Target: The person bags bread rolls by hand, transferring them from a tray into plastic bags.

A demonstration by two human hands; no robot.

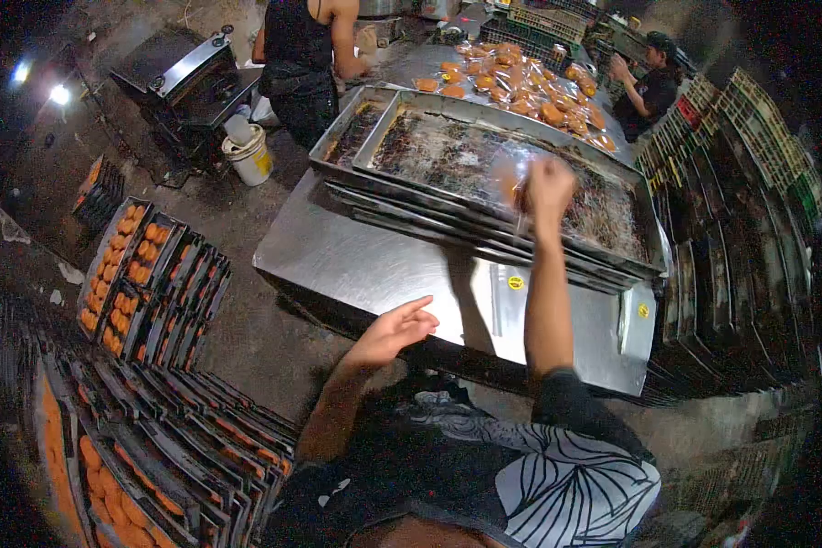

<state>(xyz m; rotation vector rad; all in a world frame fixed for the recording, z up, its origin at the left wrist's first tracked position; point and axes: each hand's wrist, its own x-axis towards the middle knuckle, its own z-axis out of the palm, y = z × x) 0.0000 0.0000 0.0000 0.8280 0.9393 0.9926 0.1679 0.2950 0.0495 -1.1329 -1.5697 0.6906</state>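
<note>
My right hand [550, 190] is raised over the stacked metal baking trays [457, 160], its fingers closed and blurred by motion. From it hangs a clear plastic bag [510, 169] with something brownish inside, smeared by the movement. The top tray is stained dark and holds no bread where its bottom shows. Palm up, my left hand [398, 332] hovers by the near edge of the steel table [365, 256], fingers stretched out and holding nothing. Beyond the trays lies a pile of bagged bread buns [521, 78].
Racks of trays with orange-brown buns [114, 493] stand at lower left, more trays [119, 265] behind them. Stacked trays [703, 247] and crates [767, 128] line the right. One person [300, 64] stands across the table; another [647, 87] is at far right. A white bucket [248, 157] sits left.
</note>
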